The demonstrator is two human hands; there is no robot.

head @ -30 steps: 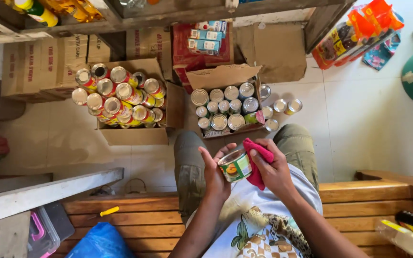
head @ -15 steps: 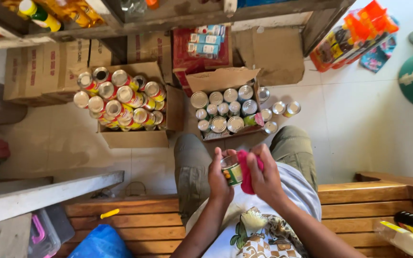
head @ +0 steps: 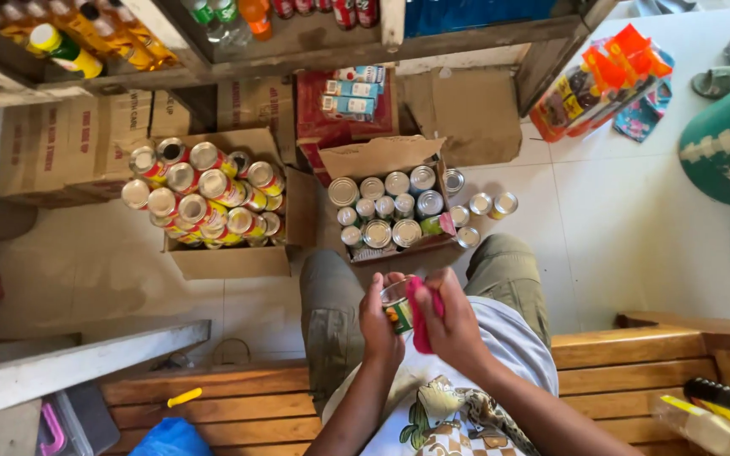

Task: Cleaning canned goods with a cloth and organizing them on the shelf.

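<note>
My left hand (head: 378, 323) grips a small tin can (head: 397, 307) with a green and orange label, held over my lap. My right hand (head: 451, 323) presses a pink cloth (head: 421, 314) against the can's side. In front of my knees stands an open cardboard box (head: 399, 159) filled with several silver-topped cans. To its left, a second box (head: 231, 260) holds a heap of red and yellow labelled cans (head: 204, 201). I sit on a wooden bench (head: 627, 371).
Three loose cans (head: 485, 208) stand on the tiled floor right of the middle box. Shelves with bottles (head: 69, 42) run along the top. Snack packets (head: 603, 78) lie at upper right. A grey plank (head: 69, 366) and a blue bag (head: 171, 439) sit at lower left.
The can has turned in my left hand from showing its top to lying more on its side, and the pink cloth has moved from behind it onto its side.
</note>
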